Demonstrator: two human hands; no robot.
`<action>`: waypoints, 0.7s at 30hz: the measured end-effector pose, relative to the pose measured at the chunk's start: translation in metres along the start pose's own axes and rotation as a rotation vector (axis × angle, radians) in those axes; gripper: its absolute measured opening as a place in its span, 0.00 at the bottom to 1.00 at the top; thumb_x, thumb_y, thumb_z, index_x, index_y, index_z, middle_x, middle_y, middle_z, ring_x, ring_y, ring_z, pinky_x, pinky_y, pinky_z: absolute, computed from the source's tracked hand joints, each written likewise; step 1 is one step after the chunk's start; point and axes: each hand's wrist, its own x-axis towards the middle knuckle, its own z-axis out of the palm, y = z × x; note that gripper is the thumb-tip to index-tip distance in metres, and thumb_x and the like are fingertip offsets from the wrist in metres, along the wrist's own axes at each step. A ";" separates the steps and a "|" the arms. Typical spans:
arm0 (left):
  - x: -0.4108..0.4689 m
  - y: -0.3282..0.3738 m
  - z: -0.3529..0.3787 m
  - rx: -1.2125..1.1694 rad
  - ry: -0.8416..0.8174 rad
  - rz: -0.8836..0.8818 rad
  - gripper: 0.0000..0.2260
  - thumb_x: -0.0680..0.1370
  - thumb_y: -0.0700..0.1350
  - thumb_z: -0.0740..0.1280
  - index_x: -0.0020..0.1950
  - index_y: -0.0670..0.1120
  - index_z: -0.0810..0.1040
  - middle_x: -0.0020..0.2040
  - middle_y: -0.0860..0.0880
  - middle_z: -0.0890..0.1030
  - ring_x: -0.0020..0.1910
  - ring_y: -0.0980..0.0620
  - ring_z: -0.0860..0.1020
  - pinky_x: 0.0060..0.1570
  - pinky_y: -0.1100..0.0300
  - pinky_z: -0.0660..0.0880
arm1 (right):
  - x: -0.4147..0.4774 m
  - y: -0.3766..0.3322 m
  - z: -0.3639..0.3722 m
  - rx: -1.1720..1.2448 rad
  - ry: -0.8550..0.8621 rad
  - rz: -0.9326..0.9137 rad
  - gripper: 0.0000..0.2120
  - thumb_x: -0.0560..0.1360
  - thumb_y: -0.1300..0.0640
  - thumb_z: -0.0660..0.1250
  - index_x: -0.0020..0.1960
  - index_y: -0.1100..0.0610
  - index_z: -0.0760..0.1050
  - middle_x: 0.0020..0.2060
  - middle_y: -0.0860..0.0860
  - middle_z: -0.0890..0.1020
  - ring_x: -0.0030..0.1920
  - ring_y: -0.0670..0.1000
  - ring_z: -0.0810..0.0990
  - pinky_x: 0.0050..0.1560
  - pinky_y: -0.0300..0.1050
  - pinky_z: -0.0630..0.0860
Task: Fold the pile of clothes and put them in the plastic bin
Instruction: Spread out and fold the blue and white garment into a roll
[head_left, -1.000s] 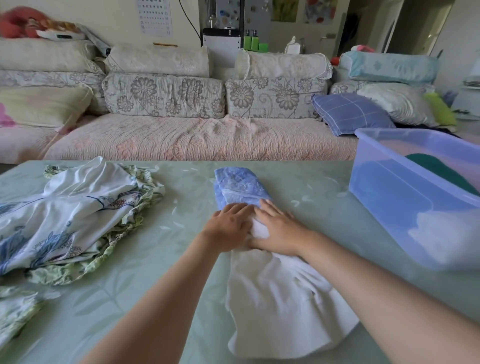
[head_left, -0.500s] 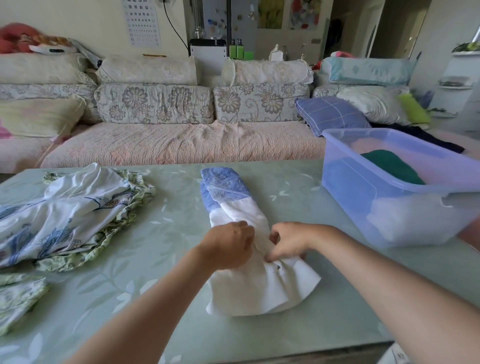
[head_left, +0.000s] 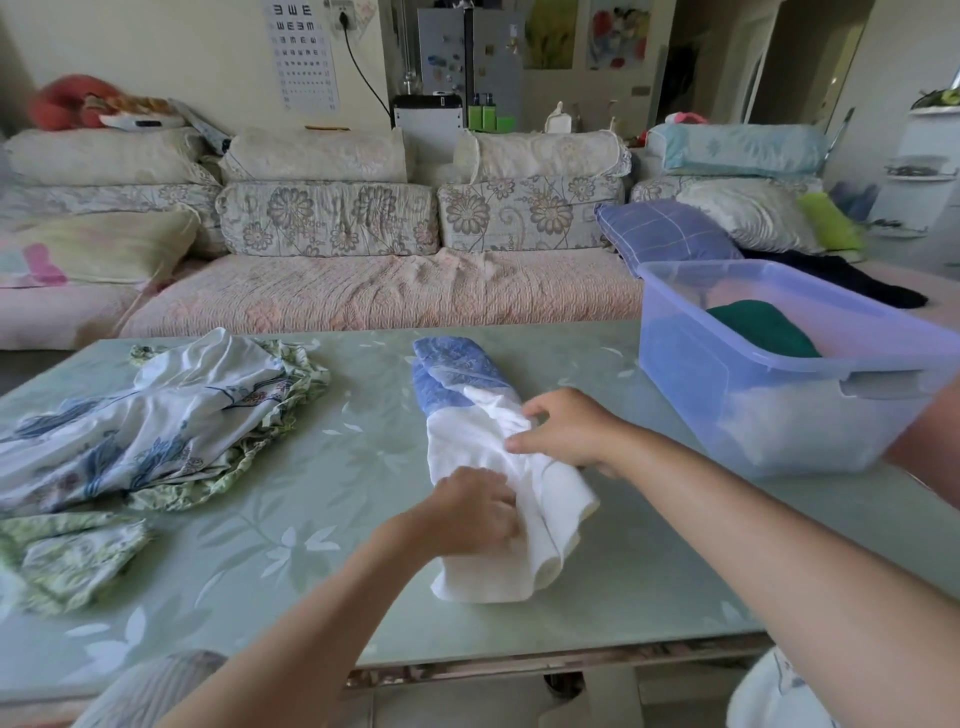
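Observation:
A white garment with a blue patterned top (head_left: 470, 415) lies folded into a long narrow strip in the middle of the green table (head_left: 291, 519). My left hand (head_left: 467, 512) grips its lower white part from the left side. My right hand (head_left: 563, 428) pinches the white cloth higher up from the right. The lower end is doubled up into a thick fold. The pale blue plastic bin (head_left: 769, 395) stands on the table at the right, with a dark green item (head_left: 758, 327) and other folded clothes inside.
A heap of white and blue floral clothes (head_left: 145, 421) covers the table's left side, with a green-patterned piece (head_left: 62, 556) near the front left. The sofa (head_left: 363, 291) with cushions runs behind the table. The table's front edge is close to my body.
My hands slid down the garment and gathered its wide white lower end upward. The left hand has dropped lower and the right has risen. The view has pulled back.

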 end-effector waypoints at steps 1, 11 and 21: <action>-0.001 0.001 -0.007 -0.157 0.108 -0.058 0.12 0.76 0.47 0.60 0.51 0.50 0.83 0.53 0.49 0.81 0.54 0.48 0.78 0.49 0.62 0.68 | -0.005 -0.004 0.006 0.127 -0.081 -0.016 0.28 0.73 0.56 0.76 0.68 0.65 0.72 0.47 0.47 0.81 0.45 0.44 0.79 0.48 0.41 0.77; -0.019 -0.008 -0.023 -0.419 0.177 -0.415 0.06 0.74 0.43 0.70 0.48 0.43 0.79 0.38 0.44 0.81 0.28 0.47 0.80 0.29 0.61 0.74 | 0.004 0.029 0.036 0.023 -0.052 -0.065 0.14 0.73 0.62 0.73 0.56 0.50 0.78 0.47 0.48 0.81 0.48 0.50 0.79 0.51 0.43 0.75; -0.039 -0.013 -0.056 0.128 -0.345 -0.523 0.09 0.76 0.41 0.57 0.44 0.44 0.77 0.35 0.54 0.83 0.25 0.57 0.77 0.26 0.68 0.68 | -0.005 0.035 0.044 -0.428 -0.297 -0.146 0.44 0.67 0.43 0.79 0.78 0.45 0.62 0.75 0.46 0.62 0.73 0.48 0.66 0.68 0.38 0.65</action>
